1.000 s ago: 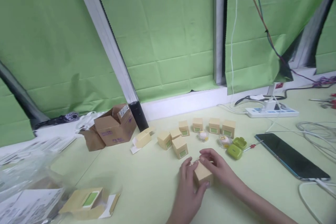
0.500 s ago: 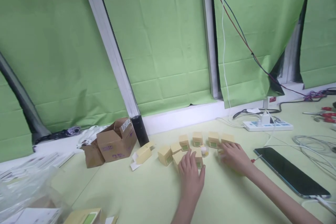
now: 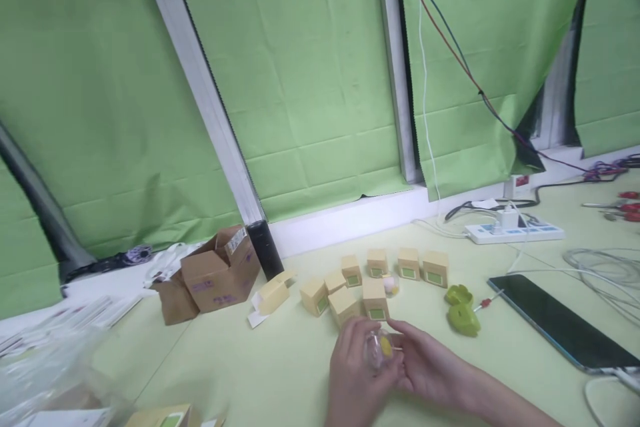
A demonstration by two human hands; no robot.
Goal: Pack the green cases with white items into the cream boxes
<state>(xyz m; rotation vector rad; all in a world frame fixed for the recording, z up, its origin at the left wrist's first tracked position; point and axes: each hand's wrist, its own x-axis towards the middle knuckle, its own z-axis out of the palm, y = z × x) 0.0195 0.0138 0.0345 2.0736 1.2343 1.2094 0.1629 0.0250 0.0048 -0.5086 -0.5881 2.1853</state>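
Near the front of the pale green table, my left hand [image 3: 356, 363] is closed round a small clear round container [image 3: 379, 349] with something yellow inside. My right hand [image 3: 425, 363] meets it from the right, its fingers partly hidden behind the container and my left hand. Just beyond my hands stand several small tan boxes [image 3: 375, 300] with green labels. A second clear round item [image 3: 391, 285] lies among them. To the right is a green object in two rounded parts [image 3: 463, 319], with a thin stick and a red bit beside it.
A black phone [image 3: 560, 320] with a cable lies at the right, near a white power strip [image 3: 515, 233] and coiled cables. At the left are an opened tan box [image 3: 273, 295], a brown carton [image 3: 220, 273] and plastic bags [image 3: 55, 367].
Both hands have drawn back toward me and come together, now with the clear container between them. The green object and the boxes my hands covered now show.
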